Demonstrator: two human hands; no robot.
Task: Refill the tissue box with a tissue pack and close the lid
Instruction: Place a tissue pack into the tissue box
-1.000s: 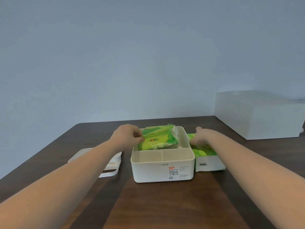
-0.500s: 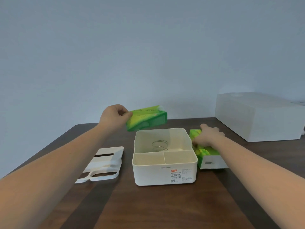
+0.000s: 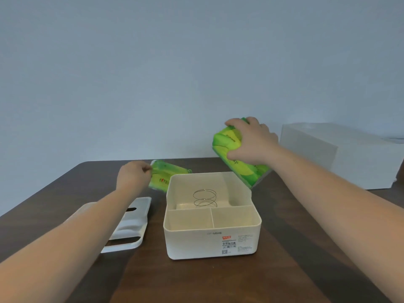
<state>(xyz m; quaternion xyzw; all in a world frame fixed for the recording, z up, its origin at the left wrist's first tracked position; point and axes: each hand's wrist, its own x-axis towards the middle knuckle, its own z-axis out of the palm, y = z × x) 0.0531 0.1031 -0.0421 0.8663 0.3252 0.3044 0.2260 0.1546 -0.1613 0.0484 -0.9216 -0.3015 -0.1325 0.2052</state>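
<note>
The white tissue box (image 3: 209, 241) stands open in the middle of the dark wooden table. A bare wire spring (image 3: 204, 198) shows in its rear compartment; the two front compartments hold nothing. My left hand (image 3: 133, 179) pinches the thin green used pack (image 3: 164, 178) low behind the box's left rear corner. My right hand (image 3: 251, 142) grips a full green tissue pack (image 3: 235, 156), tilted in the air above the box's right rear corner. The white lid (image 3: 133, 224), with its slot openings, lies flat on the table left of the box, partly under my left forearm.
A large white rectangular container (image 3: 341, 156) stands at the back right of the table (image 3: 218, 281). A plain pale wall rises behind the table's far edge.
My left hand pulled the thin pack out of the box and lowered it behind the left corner. My right hand lifted the full pack from the table to above the box.
</note>
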